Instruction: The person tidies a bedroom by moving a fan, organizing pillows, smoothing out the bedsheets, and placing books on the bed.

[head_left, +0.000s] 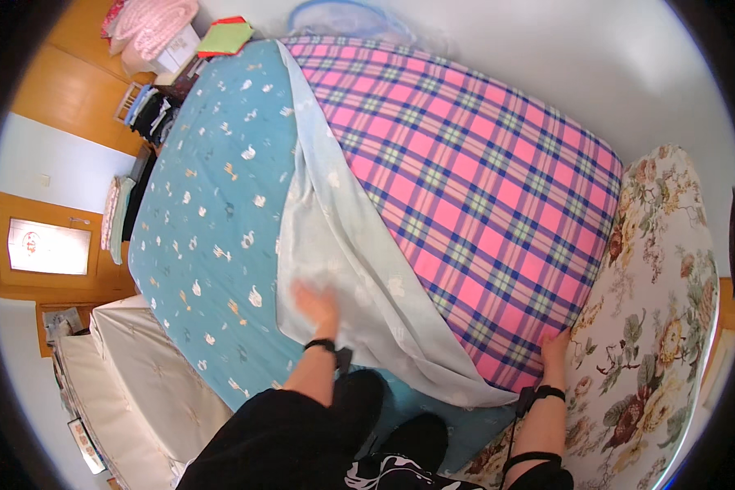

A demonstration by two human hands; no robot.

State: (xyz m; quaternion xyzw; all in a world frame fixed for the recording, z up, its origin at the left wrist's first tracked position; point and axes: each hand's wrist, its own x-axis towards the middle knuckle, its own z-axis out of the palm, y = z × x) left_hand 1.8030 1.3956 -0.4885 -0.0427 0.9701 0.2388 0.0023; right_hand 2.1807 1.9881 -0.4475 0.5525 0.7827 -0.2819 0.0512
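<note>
A pink plaid sheet (pixel 474 188) covers the bed's right part. Over the left part spreads a teal sheet (pixel 212 188) with white swan-like prints, its pale underside (pixel 335 237) folded back in a long diagonal strip along the plaid. My left hand (pixel 314 304), smeared by motion, is over this folded underside; whether it grips the cloth does not show. At the near right corner of the bed, my right hand (pixel 554 351) touches the edge of the plaid sheet beside a floral padded headboard (pixel 637 327). Its fingers are partly hidden there. Dark bands circle both wrists.
My knees, in black, are on the bed's near edge. A cream cabinet-like piece (pixel 139 376) stands at the left. Behind the bed's far left corner are folded pink bedding (pixel 151 28) and a red and green item (pixel 224 37). A wooden door (pixel 49 245) is further left.
</note>
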